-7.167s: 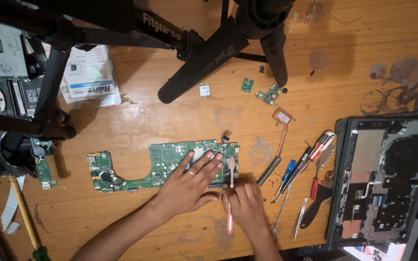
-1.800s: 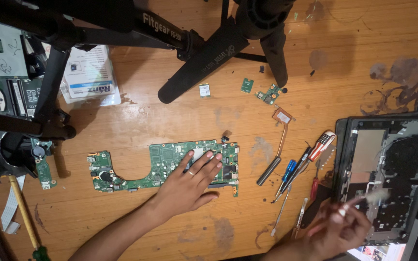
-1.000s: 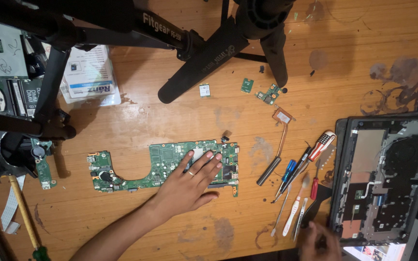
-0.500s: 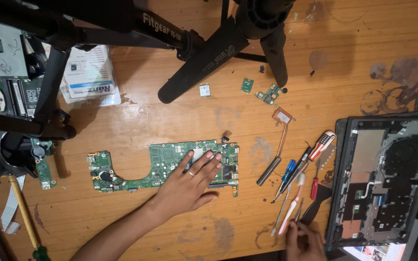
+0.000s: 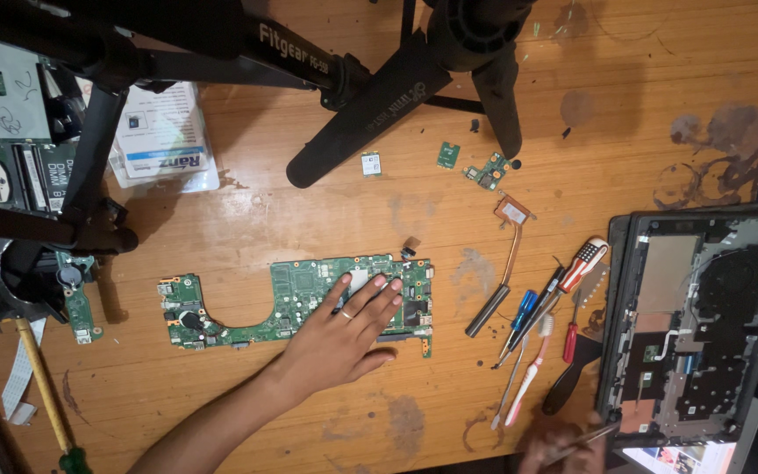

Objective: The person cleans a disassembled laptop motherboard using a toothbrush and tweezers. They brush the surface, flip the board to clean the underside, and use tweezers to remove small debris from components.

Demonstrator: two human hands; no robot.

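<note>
Head view, left hand (image 5: pixel 339 338) flat, fingers spread on green circuit board (image 5: pixel 300 298), right hand (image 5: pixel 563 443) pinching thin metal tool (image 5: pixel 591 437).

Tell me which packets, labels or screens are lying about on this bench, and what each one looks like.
Clear plastic packet: far left of the wooden table, under a black tripod leg; flat, with white card and blue and dark print.
Tripod leg label: pale lettering on the black leg at the top.
Screen: bottom right edge, under the opened laptop base; a lit strip, mostly white.
Small white sticker: on the green motherboard, beside the left hand.
</note>
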